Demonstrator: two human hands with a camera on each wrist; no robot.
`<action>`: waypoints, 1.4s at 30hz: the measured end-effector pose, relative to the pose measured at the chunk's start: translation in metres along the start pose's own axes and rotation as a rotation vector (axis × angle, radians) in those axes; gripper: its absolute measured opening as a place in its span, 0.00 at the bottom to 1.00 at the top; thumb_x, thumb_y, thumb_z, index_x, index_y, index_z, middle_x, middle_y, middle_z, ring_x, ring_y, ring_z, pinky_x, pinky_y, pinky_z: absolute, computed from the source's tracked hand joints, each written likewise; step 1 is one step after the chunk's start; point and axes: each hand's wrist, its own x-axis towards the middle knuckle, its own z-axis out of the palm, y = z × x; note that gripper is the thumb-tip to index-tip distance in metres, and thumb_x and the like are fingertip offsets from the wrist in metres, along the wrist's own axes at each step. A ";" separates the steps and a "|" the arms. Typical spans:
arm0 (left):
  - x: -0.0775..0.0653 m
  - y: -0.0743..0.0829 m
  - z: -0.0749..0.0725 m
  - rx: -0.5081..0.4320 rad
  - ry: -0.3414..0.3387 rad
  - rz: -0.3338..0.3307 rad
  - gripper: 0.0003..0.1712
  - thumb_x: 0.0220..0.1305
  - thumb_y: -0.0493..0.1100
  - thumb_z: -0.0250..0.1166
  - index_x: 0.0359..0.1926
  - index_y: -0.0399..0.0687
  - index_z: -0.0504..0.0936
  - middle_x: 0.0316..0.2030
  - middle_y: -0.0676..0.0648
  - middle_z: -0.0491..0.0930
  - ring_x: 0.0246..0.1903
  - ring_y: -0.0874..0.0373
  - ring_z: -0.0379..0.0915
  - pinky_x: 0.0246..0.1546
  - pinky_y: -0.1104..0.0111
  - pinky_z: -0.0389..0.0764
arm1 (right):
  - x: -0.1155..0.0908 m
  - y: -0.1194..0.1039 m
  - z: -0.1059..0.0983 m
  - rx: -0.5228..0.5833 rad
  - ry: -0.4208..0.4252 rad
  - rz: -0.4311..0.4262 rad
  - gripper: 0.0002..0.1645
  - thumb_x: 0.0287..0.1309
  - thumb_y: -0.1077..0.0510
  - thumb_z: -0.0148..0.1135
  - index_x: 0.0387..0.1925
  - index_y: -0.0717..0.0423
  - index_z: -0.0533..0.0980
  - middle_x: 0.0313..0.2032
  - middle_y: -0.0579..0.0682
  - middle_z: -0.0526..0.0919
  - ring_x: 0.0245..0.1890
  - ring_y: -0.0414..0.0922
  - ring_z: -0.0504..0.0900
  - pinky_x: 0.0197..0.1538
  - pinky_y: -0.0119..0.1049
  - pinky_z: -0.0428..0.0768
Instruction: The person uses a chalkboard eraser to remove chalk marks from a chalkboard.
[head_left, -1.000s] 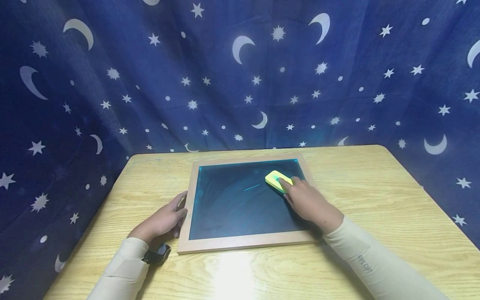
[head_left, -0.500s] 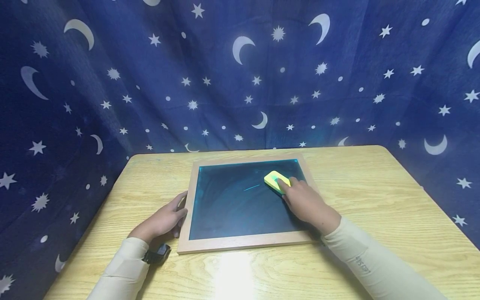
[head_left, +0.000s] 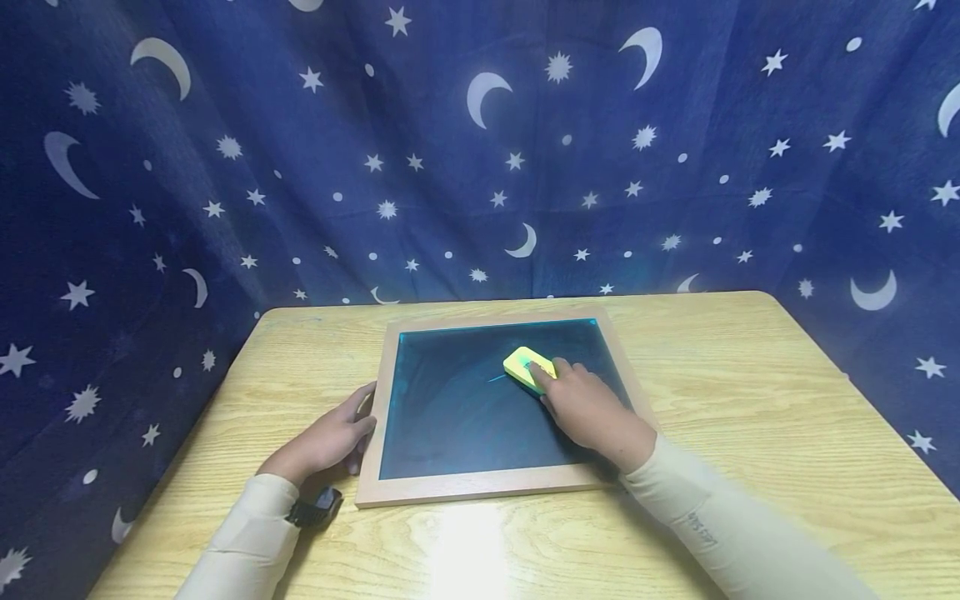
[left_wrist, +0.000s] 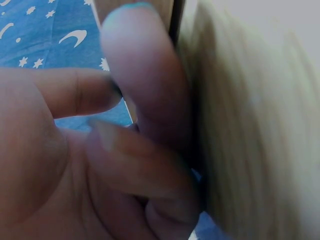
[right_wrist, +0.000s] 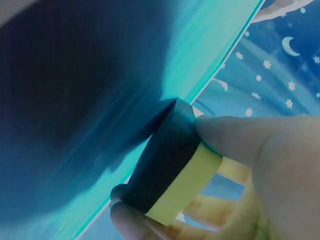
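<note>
A chalkboard in a light wooden frame lies on the table. My right hand grips a yellow eraser near the middle of the board, with a finger laid along its top. In the right wrist view, the dark felt of the eraser faces the board, with thumb and fingers on opposite sides. A short blue-green chalk line shows beside the eraser. At the frame's left edge rests my left hand, thumb and fingertips touching the wood. In the left wrist view its lower fingers are bent beside the tabletop.
The wood-grain table extends around the board on every side. A dark blue curtain with moons and stars hangs behind it and along both sides. A black wrist strap sits at the left sleeve cuff.
My right hand has slid the eraser left and slightly toward me, over part of the chalk line, so less of the line shows. The left hand has stayed at the frame.
</note>
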 end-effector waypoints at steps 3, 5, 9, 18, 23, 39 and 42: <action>0.001 0.000 0.001 0.005 0.007 -0.007 0.36 0.76 0.42 0.42 0.80 0.53 0.42 0.20 0.44 0.73 0.12 0.51 0.73 0.19 0.60 0.79 | 0.002 -0.008 0.001 -0.003 -0.003 -0.028 0.25 0.66 0.59 0.63 0.64 0.56 0.74 0.49 0.67 0.81 0.38 0.59 0.82 0.39 0.53 0.84; 0.001 -0.001 0.001 0.006 0.009 -0.011 0.36 0.76 0.41 0.42 0.80 0.53 0.42 0.20 0.44 0.73 0.12 0.51 0.73 0.19 0.60 0.79 | 0.003 -0.014 0.000 -0.001 -0.003 -0.052 0.25 0.66 0.60 0.62 0.64 0.57 0.74 0.49 0.68 0.81 0.37 0.60 0.82 0.39 0.53 0.84; 0.001 -0.001 0.001 -0.001 0.009 -0.015 0.36 0.77 0.41 0.42 0.80 0.54 0.42 0.20 0.44 0.73 0.12 0.52 0.73 0.19 0.60 0.79 | 0.003 -0.025 0.000 -0.010 0.009 -0.103 0.24 0.67 0.61 0.61 0.64 0.57 0.74 0.49 0.68 0.80 0.36 0.60 0.82 0.39 0.52 0.85; 0.001 0.001 0.001 0.007 0.013 -0.022 0.36 0.76 0.42 0.43 0.80 0.53 0.43 0.21 0.43 0.73 0.13 0.51 0.74 0.19 0.60 0.79 | 0.000 -0.047 -0.001 -0.010 0.004 -0.141 0.23 0.69 0.60 0.59 0.64 0.55 0.75 0.50 0.66 0.80 0.37 0.56 0.82 0.42 0.50 0.85; 0.000 0.001 0.000 -0.002 0.008 -0.009 0.36 0.76 0.42 0.43 0.80 0.52 0.43 0.21 0.43 0.73 0.13 0.51 0.73 0.19 0.60 0.79 | -0.001 -0.050 0.000 -0.003 0.014 -0.145 0.24 0.67 0.59 0.62 0.63 0.55 0.75 0.48 0.65 0.81 0.35 0.55 0.81 0.41 0.49 0.85; -0.001 0.001 0.001 -0.011 0.000 -0.018 0.36 0.77 0.42 0.43 0.80 0.54 0.42 0.21 0.43 0.73 0.13 0.51 0.73 0.19 0.59 0.79 | 0.001 -0.031 0.001 0.035 -0.010 -0.088 0.26 0.65 0.60 0.63 0.64 0.56 0.74 0.50 0.68 0.80 0.39 0.61 0.83 0.41 0.53 0.85; -0.001 0.002 0.001 -0.006 -0.002 -0.010 0.36 0.76 0.42 0.43 0.80 0.53 0.42 0.21 0.43 0.73 0.13 0.51 0.73 0.19 0.59 0.79 | -0.001 -0.023 0.001 0.029 -0.015 -0.072 0.26 0.65 0.60 0.63 0.64 0.56 0.74 0.50 0.68 0.80 0.38 0.61 0.82 0.39 0.53 0.84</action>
